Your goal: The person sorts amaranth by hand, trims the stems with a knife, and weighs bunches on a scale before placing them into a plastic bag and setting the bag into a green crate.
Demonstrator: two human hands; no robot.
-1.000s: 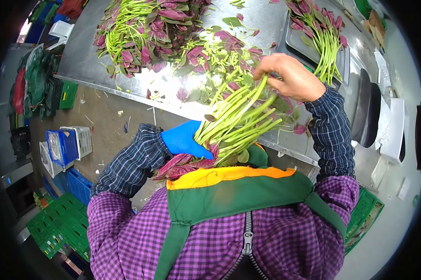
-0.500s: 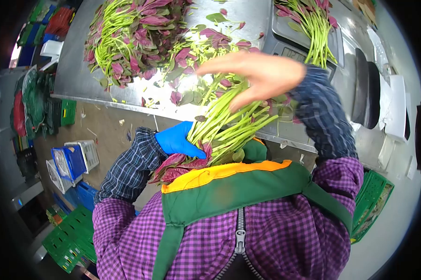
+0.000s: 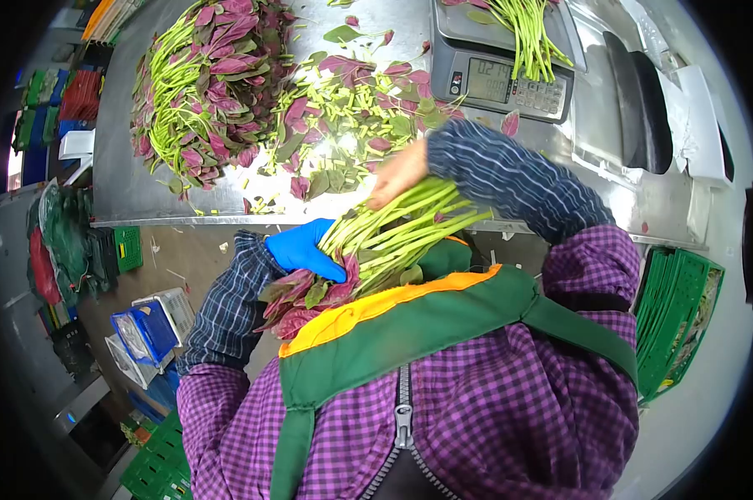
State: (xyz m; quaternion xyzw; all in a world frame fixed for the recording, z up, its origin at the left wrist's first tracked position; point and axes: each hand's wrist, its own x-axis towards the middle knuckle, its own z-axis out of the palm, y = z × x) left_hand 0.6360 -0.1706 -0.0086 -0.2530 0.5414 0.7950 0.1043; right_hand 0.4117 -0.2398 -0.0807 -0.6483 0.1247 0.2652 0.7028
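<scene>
My left hand (image 3: 308, 252), in a blue glove, is closed round a bunch of red amaranth (image 3: 397, 229). Its purple leaves hang below the glove, and its green stems fan out to the upper right. My bare right hand (image 3: 400, 173) is bent over the far side of these stems, fingers together and slightly blurred, their tips partly hidden. Beyond it, cut stem pieces and loose leaves (image 3: 343, 100) lie scattered on the metal table (image 3: 114, 179). A large heap of the same greens (image 3: 214, 79) stands at the table's left.
A digital scale (image 3: 510, 83) at the back right carries another bunch of amaranth (image 3: 527, 37). Green crates (image 3: 677, 321) stand on the floor to the right. Blue and white crates (image 3: 147, 329) are on the floor at the left. The table's front edge (image 3: 226, 219) runs just beyond the bunch.
My right hand has come from a spread, raised position down to the stems, moving left. My left hand keeps hold of the bunch. The view has shifted, showing more of the scale.
</scene>
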